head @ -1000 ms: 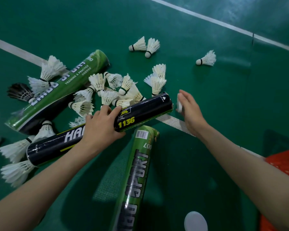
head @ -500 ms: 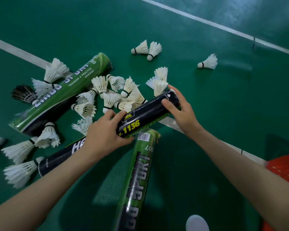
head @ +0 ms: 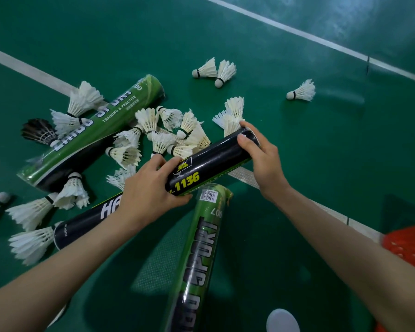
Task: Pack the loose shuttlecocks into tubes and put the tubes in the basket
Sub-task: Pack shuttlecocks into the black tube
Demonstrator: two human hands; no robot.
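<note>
1. Head view: your left hand (head: 146, 195) wraps the middle of the black tube (head: 211, 161), fingers curled round it. Your right hand (head: 264, 159) clamps its far end and covers the mouth, so its contents cannot be told.
2. The black tube slants across the top end of the near green tube (head: 199, 248). The far green tube (head: 94, 130) lies at the left. What either holds is hidden.
3. Loose shuttlecocks (head: 153, 130) crowd the floor (head: 321, 164) between the tubes.
4. Only a corner of the orange basket (head: 407, 243) shows, at the right edge.
</note>
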